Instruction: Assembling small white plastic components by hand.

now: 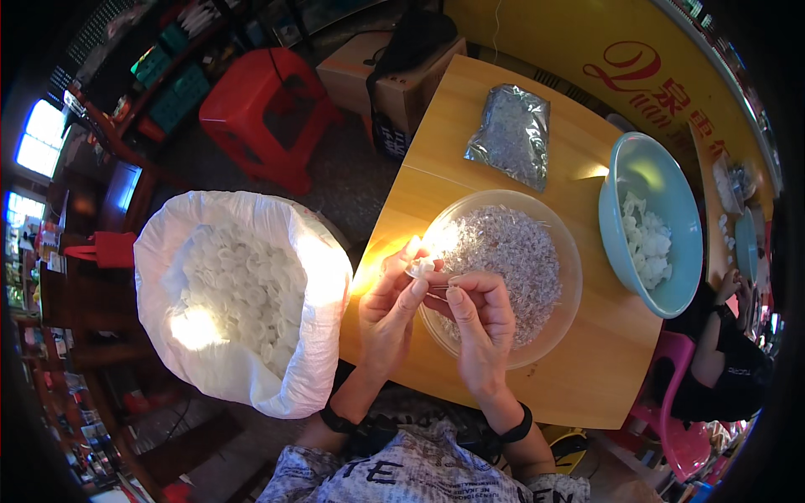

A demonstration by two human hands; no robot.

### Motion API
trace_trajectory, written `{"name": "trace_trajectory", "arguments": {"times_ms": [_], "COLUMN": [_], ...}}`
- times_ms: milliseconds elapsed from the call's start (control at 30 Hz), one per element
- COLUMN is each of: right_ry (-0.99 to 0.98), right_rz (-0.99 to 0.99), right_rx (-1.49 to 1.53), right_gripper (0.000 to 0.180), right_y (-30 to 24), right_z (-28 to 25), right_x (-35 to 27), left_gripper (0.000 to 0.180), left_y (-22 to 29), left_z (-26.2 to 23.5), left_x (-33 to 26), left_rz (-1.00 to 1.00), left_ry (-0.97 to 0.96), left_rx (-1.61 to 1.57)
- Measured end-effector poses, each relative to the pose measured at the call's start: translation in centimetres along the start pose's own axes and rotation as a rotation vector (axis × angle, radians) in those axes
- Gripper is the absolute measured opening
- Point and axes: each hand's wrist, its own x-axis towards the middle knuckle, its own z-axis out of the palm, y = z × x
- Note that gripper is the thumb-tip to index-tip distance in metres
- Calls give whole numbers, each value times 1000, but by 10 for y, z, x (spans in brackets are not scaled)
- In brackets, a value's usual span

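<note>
My left hand point(387, 308) and my right hand point(478, 317) meet over the near rim of a clear plastic bowl point(568, 293) filled with several small grey-white parts. The left fingers pinch a small white plastic cap point(419, 267). The right thumb and forefinger pinch a thin small part point(442, 287) pressed against that cap. Both wrists wear black bands.
A big white sack point(168, 243) full of white caps stands open at my left, off the wooden table point(587, 369). A light-blue bowl point(671, 251) with white pieces sits at right, a clear bag point(511, 134) of small parts behind. A red stool point(264, 113) and a seated person point(725, 352) are nearby.
</note>
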Motion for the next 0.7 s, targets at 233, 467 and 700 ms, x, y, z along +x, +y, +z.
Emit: {"name": "trace_trajectory", "arguments": {"times_ms": [233, 467, 700], "right_ry": [27, 64, 67], "right_rz": [92, -28, -22], "right_rx": [-68, -101, -94], "right_gripper": [9, 9, 11], "right_y": [-5, 6, 15], "right_z": [3, 10, 15], "right_x": [1, 18, 20], "left_gripper": [36, 28, 33], "left_y": [10, 20, 22], "left_z": [-7, -9, -12], "left_x": [11, 15, 14], "left_rz": [-101, -89, -87], "left_ry": [73, 136, 137], "left_rx": [-203, -138, -71]}}
